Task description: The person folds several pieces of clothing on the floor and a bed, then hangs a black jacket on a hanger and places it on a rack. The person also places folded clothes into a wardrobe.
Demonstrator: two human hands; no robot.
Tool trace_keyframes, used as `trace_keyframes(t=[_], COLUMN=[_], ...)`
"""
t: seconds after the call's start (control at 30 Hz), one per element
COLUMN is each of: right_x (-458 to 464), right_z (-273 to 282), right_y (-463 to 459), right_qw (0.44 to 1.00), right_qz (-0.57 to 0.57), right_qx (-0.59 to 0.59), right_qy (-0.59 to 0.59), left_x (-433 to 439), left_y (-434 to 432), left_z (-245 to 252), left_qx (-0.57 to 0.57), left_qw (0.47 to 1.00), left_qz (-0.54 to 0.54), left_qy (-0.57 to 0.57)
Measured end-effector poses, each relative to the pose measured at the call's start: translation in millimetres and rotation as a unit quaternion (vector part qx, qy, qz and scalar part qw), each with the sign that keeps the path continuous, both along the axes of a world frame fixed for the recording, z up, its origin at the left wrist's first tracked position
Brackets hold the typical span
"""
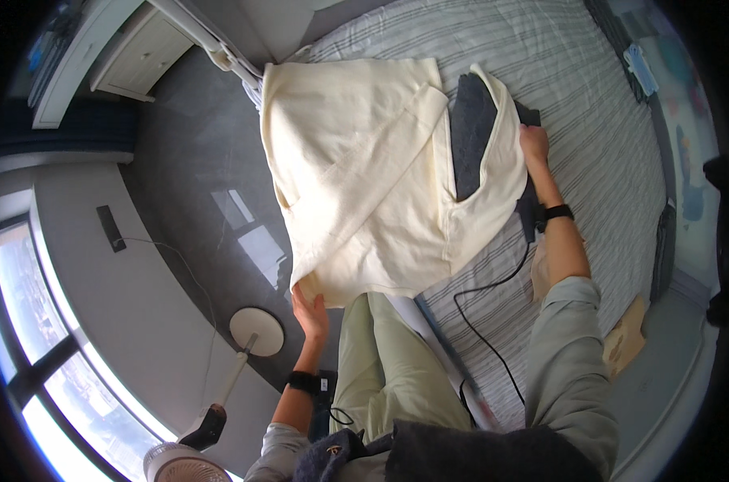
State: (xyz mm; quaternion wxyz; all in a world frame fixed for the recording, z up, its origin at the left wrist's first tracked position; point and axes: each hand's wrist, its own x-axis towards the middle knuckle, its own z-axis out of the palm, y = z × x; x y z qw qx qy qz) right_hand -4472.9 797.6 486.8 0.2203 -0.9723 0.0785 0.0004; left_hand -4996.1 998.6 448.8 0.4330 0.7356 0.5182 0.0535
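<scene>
A cream knit sweater (352, 144) is spread out in front of me. One of its sleeves (388, 156) lies slantwise across the body. The other sleeve (503, 144) curves out on the right, and dark grey cloth (470, 132) shows in the gap between it and the body. My left hand (310, 316) grips the lower left corner of the sweater, its fingertips partly under the fabric. On the right, my right hand (534, 143) is closed on the outer edge of the curved sleeve, over the dark cloth.
Beneath and beyond the sweater is a bed with a striped cover (593, 181). A black cord (460, 307) runs over it from a dark object (526, 220) by my right wrist. Left of me stand a pedestal fan (186, 461) and its round base (257, 331).
</scene>
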Motion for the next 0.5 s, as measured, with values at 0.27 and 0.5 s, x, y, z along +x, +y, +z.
trace_keyframes(t=[0.27,0.5], right_x=[-9.2,-34.4], right_z=[10.7,47.0], right_y=[-57.9,-54.4], right_qw=[0.788,0.653], right_qz=[-0.023,-0.095], right_qx=[0.445,0.602], right_qy=[0.424,0.449], left_x=[14.8,109.0], left_y=[23.3,-64.5], left_z=[-42.7,8.3], left_qx=[0.020,-0.003], left_qw=[0.989,0.953], left_qz=[-0.021,-0.258], left_qy=[0.142,-0.157])
